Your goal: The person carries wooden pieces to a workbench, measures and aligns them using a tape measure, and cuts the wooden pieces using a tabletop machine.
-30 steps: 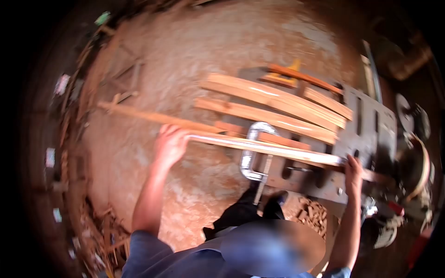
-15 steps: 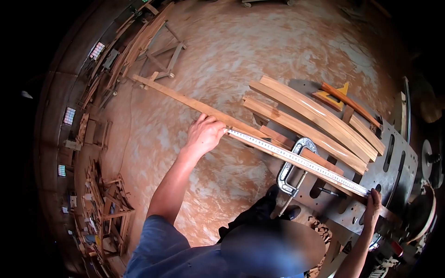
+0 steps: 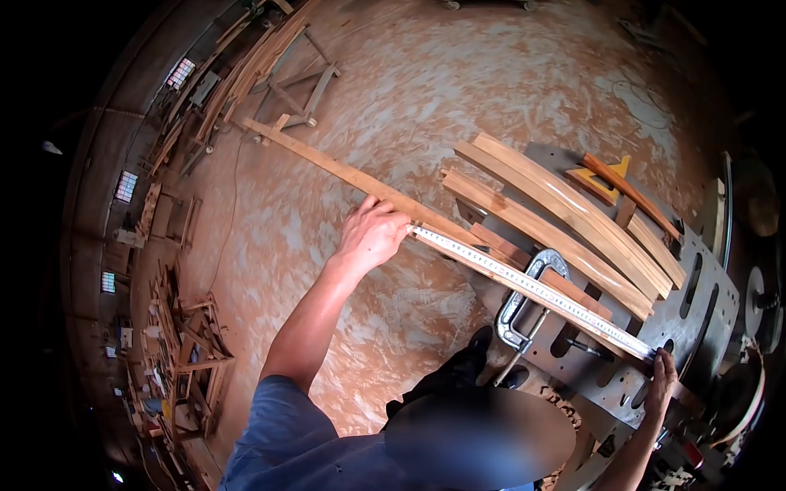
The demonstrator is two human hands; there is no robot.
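Observation:
A white tape measure is stretched along a wooden strip on the metal machine table. My left hand is closed, pinching the tape's left end beside a long thin board that reaches out past the table. At the other end, my right hand is closed round the tape near the table's right side; its palm and any case are hidden. Between the hands, a steel C-clamp sits over the strip, its screw handle hanging toward my body. A dark pen-like tool lies just below the tape.
Several wooden strips lie on the table behind the tape. A yellow triangle square and a reddish-brown wooden bar are farther back. Machine parts stand at the right. Wooden racks and stacked wood line the left side.
The whole view has shifted slightly, with the table and hands appearing a little further right. Both hands keep their places at the ends of the tape.

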